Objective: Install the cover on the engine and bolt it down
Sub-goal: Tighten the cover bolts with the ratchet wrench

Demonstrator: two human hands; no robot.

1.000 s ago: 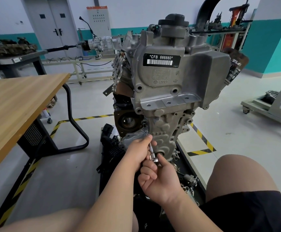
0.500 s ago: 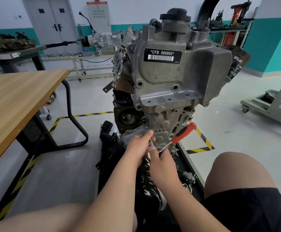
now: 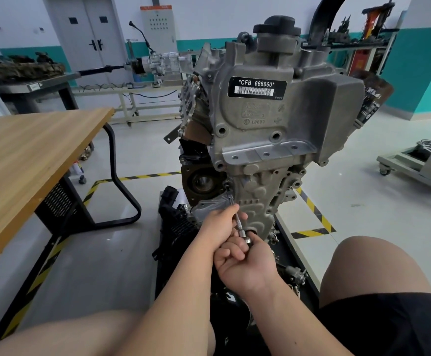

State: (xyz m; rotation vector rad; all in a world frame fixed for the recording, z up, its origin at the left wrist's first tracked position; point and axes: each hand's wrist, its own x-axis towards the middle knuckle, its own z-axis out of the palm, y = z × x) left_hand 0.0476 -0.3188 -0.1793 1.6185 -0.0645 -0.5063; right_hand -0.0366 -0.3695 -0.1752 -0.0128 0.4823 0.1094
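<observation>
The engine [image 3: 273, 140] stands upright in front of the person. The cover [image 3: 258, 201] sits on its lower front face, i.e. below the upper housing w/ the barcode label.

Main point: the bolt [image 3: 226, 186] is at the left edge of the cover, up and a little left from both hands, further from the person. The extension bar [image 3: 232, 204] has its long axis on just this line, from the ratchet head [image 3: 246, 238] low on the right, slanting up-left to the bolt. Its socket end seems seated there, but the contact is too small to confirm.

The left hand [image 3: 218, 224] is nearer to the bolt, w/ fingers curled round the middle of the bar. The right hand [image 3: 245, 265] is just below and touches the left hand. It is closed as a fist round the tool's lower end, and the handle is not visible.

My judgement: the next turn goes around the bar axis, so the left hand must hold the bar straight on the bolt, otherwise the socket can slip off. The wooden counter [image 3: 29, 155] is well apart at left, not involved
</observation>
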